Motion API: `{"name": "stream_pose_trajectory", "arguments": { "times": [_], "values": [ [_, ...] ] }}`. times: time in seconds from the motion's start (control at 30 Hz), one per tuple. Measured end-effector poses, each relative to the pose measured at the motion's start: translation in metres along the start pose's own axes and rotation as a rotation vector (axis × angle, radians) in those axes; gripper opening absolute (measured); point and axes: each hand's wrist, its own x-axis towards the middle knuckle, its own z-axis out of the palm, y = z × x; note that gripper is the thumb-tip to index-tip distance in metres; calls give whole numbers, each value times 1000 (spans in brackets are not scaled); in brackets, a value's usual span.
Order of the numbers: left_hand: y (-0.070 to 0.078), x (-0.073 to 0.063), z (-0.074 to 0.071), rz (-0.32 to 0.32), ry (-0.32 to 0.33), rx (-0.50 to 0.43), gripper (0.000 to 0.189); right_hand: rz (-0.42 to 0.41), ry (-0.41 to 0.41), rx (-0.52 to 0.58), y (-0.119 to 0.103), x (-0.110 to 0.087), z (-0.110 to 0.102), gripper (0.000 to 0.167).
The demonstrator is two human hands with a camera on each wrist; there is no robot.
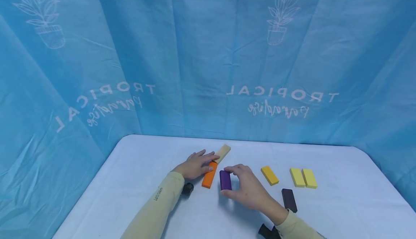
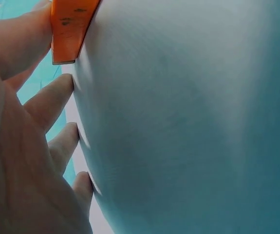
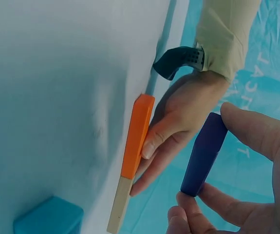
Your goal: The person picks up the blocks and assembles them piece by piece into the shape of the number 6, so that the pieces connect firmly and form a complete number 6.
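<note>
My right hand (image 1: 245,188) pinches a purple block (image 1: 225,180) by its two ends, thumb at one end and fingertips at the other. In the right wrist view the purple block (image 3: 204,153) is held above the table. Straight, spread fingers of my left hand (image 1: 195,165) lie by an orange block (image 1: 209,177), the thumb at its side and the index finger reaching a beige block (image 1: 223,152). Orange and beige meet end to end, at a slight angle in the head view. The left wrist view shows the near part of the orange block (image 2: 71,31).
To the right lie an amber block (image 1: 269,176), two pale yellow blocks (image 1: 297,177) side by side, and a black block (image 1: 289,200) near my right wrist. The right wrist view has a teal-looking block (image 3: 49,217) low left. Blue curtains (image 1: 208,69) surround the white table (image 1: 130,181).
</note>
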Motion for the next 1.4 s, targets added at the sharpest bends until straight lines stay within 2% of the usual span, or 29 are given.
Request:
{"name": "stream_pose_trajectory", "arguments": {
  "times": [0.27, 0.63, 1.0, 1.4],
  "values": [
    [0, 1, 0, -24, -6, 3, 51, -4, -29, -6, -2, 0, 6, 68],
    [0, 2, -2, 14, 1, 10, 50, -1, -85, -3, -8, 1, 18, 67],
    [0, 1, 0, 7, -8, 5, 49, -58, -122, -59, -11, 2, 30, 69],
    [-2, 1, -1, 35, 4, -2, 48, -56, -164, -83, -15, 4, 39, 71]
  ]
}}
